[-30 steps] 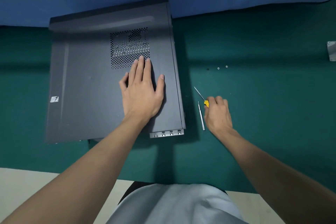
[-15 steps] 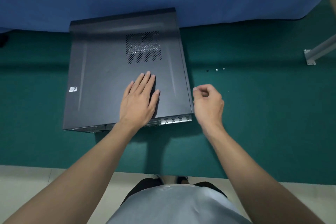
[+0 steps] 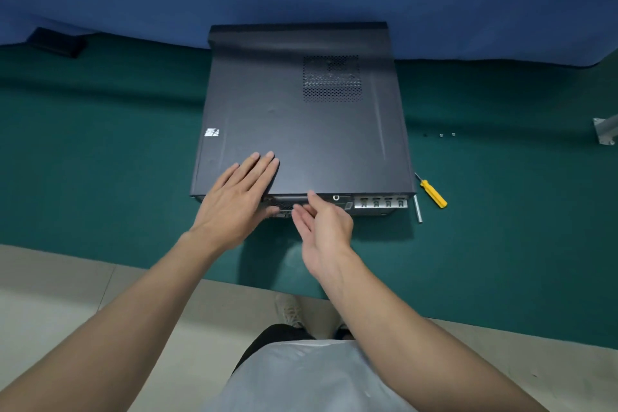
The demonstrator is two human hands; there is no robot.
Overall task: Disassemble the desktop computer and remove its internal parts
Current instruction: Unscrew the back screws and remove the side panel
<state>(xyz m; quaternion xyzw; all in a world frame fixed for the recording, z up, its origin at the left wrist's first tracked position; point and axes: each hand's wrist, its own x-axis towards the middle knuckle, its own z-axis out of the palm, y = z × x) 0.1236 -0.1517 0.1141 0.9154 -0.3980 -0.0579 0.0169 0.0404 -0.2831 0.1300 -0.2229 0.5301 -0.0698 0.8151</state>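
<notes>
Computer (image 3: 301, 130) lying on its side on the green worktop (image 3: 100, 144), side panel up, grille (image 3: 332, 78) toward its far right, rear face toward the person. Left hand (image 3: 234, 201) lies flat on the panel by the near edge, fingers straight and together, thumb dropped over the edge onto the rear face; it grips nothing. Right hand (image 3: 322, 227) is held at the rear face, fingers loose and slightly spread, thumb tip at the panel's near edge, holding nothing. Yellow screwdriver (image 3: 433, 194) and a silver rod (image 3: 418, 209) lie just beside the case's near right corner. Three small screws (image 3: 441, 135) lie farther right, apart from the case.
</notes>
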